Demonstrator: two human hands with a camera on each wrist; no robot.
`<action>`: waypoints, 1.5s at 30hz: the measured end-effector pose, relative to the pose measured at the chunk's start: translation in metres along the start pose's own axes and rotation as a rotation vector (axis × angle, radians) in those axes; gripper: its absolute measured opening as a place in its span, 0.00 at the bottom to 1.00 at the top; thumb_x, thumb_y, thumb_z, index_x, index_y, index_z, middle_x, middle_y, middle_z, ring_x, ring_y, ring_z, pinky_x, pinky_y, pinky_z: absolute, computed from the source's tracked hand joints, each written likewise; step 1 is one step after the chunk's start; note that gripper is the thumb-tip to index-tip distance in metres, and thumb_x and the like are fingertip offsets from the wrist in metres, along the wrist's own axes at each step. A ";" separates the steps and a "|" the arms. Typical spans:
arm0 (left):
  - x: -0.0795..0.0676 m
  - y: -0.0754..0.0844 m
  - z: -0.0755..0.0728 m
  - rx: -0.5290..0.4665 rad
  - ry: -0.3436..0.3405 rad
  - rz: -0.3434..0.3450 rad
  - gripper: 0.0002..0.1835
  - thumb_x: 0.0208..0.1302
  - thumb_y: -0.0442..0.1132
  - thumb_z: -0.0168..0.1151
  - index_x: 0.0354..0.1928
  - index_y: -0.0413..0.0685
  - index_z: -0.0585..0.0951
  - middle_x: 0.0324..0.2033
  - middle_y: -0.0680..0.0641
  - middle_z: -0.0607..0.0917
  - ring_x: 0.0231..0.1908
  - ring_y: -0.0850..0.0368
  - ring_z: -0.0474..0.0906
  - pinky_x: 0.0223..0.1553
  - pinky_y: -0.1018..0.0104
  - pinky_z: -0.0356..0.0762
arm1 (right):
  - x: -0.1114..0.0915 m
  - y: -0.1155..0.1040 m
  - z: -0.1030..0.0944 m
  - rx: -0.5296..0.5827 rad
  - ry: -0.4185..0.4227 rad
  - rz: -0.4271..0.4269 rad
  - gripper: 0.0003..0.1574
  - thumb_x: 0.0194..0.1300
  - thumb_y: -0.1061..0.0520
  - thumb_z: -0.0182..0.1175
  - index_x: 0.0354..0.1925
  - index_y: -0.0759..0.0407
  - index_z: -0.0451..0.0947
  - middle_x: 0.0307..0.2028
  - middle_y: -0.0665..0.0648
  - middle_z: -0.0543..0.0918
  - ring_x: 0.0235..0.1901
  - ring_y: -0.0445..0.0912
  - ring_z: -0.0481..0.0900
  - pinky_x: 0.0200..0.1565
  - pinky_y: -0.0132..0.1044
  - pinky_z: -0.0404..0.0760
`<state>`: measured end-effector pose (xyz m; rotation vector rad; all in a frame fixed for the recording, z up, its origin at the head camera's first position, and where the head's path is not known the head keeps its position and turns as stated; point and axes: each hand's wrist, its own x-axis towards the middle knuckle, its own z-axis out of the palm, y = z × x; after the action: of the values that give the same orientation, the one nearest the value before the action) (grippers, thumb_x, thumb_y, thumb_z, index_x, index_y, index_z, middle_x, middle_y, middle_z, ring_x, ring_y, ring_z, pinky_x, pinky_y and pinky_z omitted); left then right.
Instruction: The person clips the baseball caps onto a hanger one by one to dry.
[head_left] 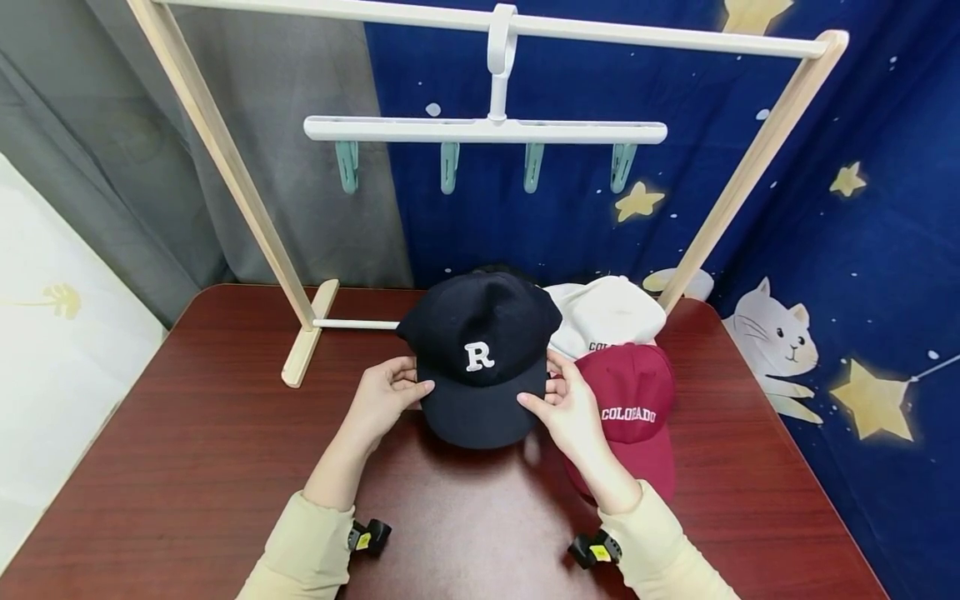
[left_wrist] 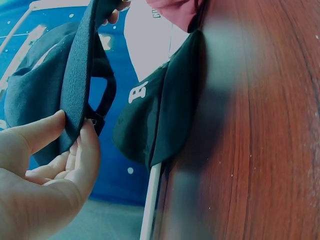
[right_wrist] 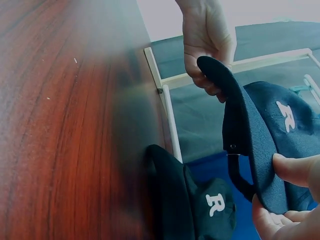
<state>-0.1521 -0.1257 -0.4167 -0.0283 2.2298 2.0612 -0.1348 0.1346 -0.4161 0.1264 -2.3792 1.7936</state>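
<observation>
A navy baseball cap [head_left: 483,325] with a white R is held up between both hands, brim toward me. My left hand [head_left: 386,396] pinches one side of the brim, thumb on top and fingers beneath. On the opposite side my right hand [head_left: 566,404] pinches the brim in the same way. The wrist views show the cap raised off the table, its back strap [right_wrist: 237,175] hanging below. Under it sits a black cap [left_wrist: 160,105] with a white letter, mostly hidden in the head view. A maroon COLORADO cap [head_left: 633,400] and a white cap [head_left: 607,312] lie to the right.
A wooden rack with a white top bar [head_left: 637,33] spans the back of the table [head_left: 187,433]. From it hangs a white hanger [head_left: 405,129] with several teal clips [head_left: 448,167]. The rack's foot [head_left: 311,333] stands at left; a curtain [head_left: 862,250] hangs behind.
</observation>
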 end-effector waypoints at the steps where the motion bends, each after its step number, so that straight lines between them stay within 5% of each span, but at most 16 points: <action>1: 0.000 0.001 0.000 0.001 0.000 0.007 0.20 0.58 0.25 0.64 0.53 0.28 0.74 0.36 0.39 0.81 0.29 0.64 0.80 0.31 0.66 0.81 | 0.000 -0.001 0.000 0.006 -0.001 -0.005 0.45 0.50 0.69 0.71 0.65 0.67 0.64 0.50 0.66 0.75 0.36 0.54 0.79 0.38 0.28 0.78; 13: 0.007 0.004 -0.006 0.050 -0.016 0.048 0.22 0.60 0.26 0.63 0.56 0.28 0.71 0.36 0.39 0.80 0.30 0.64 0.78 0.31 0.68 0.80 | 0.009 -0.007 0.002 -0.037 -0.015 -0.017 0.48 0.50 0.68 0.72 0.66 0.66 0.61 0.49 0.65 0.74 0.32 0.51 0.79 0.35 0.29 0.78; 45: 0.021 0.010 -0.030 -0.009 -0.036 0.089 0.20 0.62 0.26 0.61 0.55 0.28 0.71 0.35 0.43 0.82 0.31 0.64 0.81 0.34 0.65 0.81 | 0.039 -0.029 0.017 -0.058 -0.060 -0.053 0.46 0.50 0.67 0.73 0.64 0.65 0.62 0.47 0.62 0.74 0.32 0.50 0.77 0.35 0.34 0.77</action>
<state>-0.1759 -0.1532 -0.4062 0.1085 2.2391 2.0985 -0.1696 0.1118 -0.3866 0.2377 -2.4421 1.7188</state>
